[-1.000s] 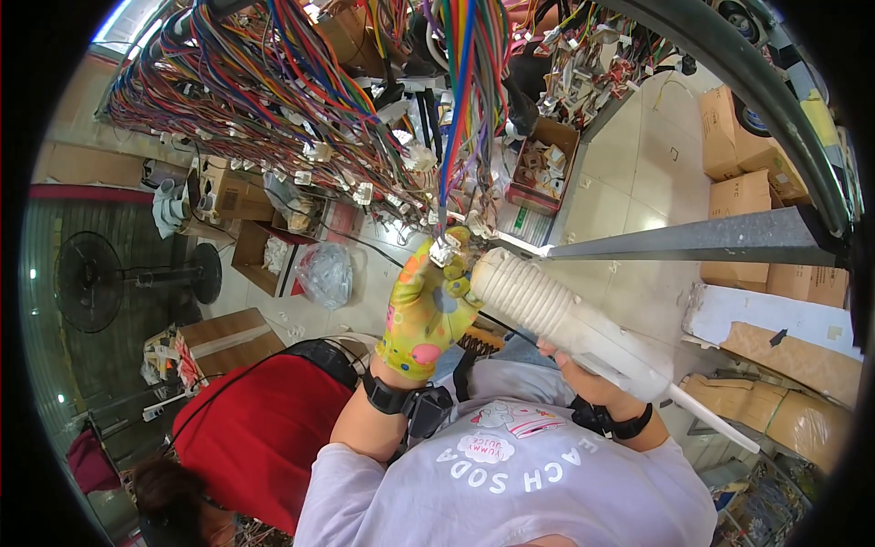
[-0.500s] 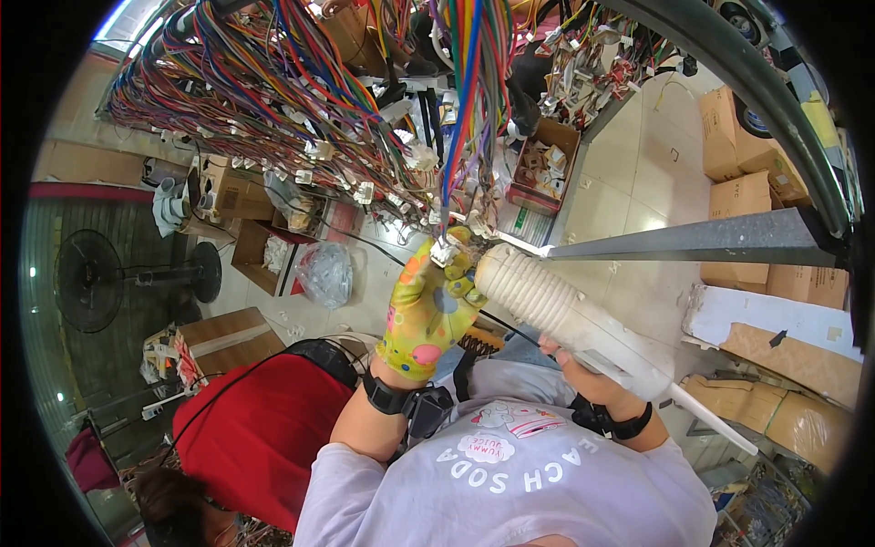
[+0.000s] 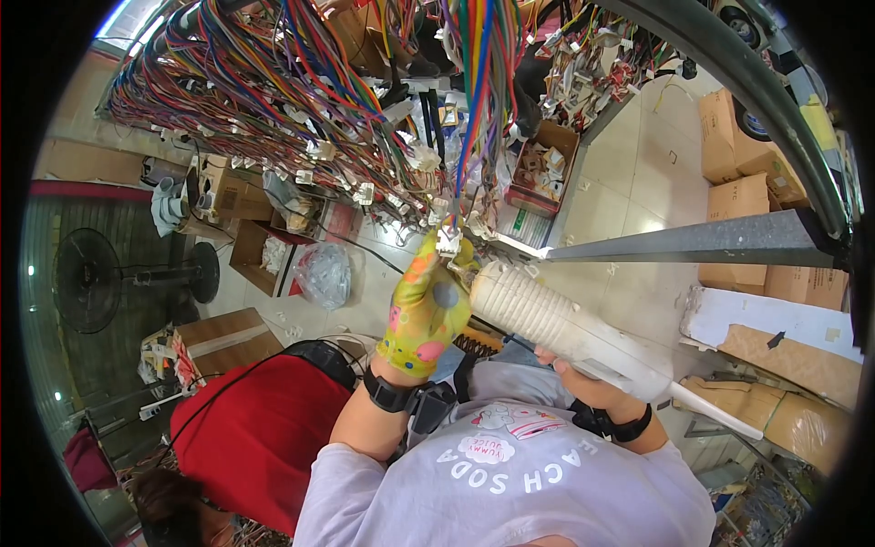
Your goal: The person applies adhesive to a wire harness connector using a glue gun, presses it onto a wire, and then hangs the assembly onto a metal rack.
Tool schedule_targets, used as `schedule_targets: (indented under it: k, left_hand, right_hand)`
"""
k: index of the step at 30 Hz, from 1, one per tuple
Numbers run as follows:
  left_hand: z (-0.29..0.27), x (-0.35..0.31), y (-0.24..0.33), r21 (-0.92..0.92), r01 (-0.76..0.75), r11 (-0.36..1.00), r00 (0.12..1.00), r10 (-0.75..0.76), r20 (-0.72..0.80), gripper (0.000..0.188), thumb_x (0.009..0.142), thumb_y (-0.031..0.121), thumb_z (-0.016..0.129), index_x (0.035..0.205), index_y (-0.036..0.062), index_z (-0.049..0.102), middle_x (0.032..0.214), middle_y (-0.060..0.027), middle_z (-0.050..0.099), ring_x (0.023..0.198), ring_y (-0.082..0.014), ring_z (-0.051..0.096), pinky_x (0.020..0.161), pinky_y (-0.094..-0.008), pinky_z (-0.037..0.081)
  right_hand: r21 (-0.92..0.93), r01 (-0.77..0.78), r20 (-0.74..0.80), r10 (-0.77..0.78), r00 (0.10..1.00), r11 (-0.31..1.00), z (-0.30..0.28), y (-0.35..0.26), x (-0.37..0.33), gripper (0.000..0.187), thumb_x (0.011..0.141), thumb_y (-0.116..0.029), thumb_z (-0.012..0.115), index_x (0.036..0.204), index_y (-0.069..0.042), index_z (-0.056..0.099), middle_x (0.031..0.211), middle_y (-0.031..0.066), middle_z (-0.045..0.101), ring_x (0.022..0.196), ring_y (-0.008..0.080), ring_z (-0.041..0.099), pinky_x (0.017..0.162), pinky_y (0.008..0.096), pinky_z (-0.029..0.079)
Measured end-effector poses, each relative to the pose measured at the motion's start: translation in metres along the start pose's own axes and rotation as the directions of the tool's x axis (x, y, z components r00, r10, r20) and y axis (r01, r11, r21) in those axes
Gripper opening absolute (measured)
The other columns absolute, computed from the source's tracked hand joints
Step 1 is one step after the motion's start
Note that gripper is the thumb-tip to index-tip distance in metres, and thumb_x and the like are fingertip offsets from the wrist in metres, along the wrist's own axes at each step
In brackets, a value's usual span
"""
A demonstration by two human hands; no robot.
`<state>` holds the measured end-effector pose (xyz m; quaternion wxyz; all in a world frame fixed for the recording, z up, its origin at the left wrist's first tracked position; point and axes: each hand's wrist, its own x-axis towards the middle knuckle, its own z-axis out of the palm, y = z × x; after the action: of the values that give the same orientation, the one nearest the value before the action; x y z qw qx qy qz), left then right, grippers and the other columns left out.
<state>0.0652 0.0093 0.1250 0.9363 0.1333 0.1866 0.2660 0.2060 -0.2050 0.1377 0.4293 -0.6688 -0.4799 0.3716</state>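
My left hand (image 3: 426, 305), in a yellow patterned glove, is closed around a white plug connector (image 3: 448, 240) at the lower end of a hanging bundle of coloured wires (image 3: 480, 100). My right hand (image 3: 592, 383) has its fingers wrapped under a long off-white heat gun (image 3: 556, 314) with a ribbed front part. The gun lies slanted, its front end close beside the gloved fingers; whether they touch I cannot tell. A pale cord or strain relief (image 3: 715, 410) leaves its rear end.
Dense wire harnesses (image 3: 246, 91) with white connectors hang at the upper left. A grey metal bar (image 3: 693, 242) crosses on the right, near stacked cardboard boxes (image 3: 738, 210). A person in red (image 3: 264, 428) sits at my left. A black fan (image 3: 91, 281) stands far left.
My left hand has risen slightly with the connector, which is now turned more upright. The heat gun's front end has dipped a little down and left. The hanging wires have swung slightly right.
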Motion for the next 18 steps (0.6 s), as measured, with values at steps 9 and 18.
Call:
schedule_targets:
  k: [9, 18]
  left_hand:
    - [0.013, 0.020, -0.010, -0.004, -0.035, 0.999, 0.999, 0.035, -0.016, 0.046, 0.090, 0.016, 0.060, 0.133, 0.0091, 0.047, 0.111, -0.0036, 0.057, 0.095, -0.0174, 0.053, 0.086, -0.0305, 0.043]
    - [0.013, 0.020, -0.012, -0.025, -0.107, 0.994, 0.993, 0.108, 0.052, 0.045, 0.089, 0.014, 0.062, 0.132, 0.0106, 0.047, 0.117, -0.0021, 0.056, 0.097, -0.0160, 0.053, 0.080, -0.0291, 0.041]
  right_hand:
    - [0.412, -0.149, -0.038, 0.181, 0.983, 0.899, -0.004, -0.019, -0.004, 0.032, 0.085, 0.000, 0.053, 0.117, 0.003, 0.056, 0.116, 0.0170, 0.060, 0.108, 0.0248, 0.058, 0.087, 0.0366, 0.051]
    - [0.437, -0.076, -0.118, 0.140, 0.983, 0.896, 0.001, -0.024, 0.002, 0.026, 0.086, -0.004, 0.055, 0.111, 0.002, 0.058, 0.111, 0.0151, 0.060, 0.102, 0.0235, 0.058, 0.086, 0.0360, 0.050]
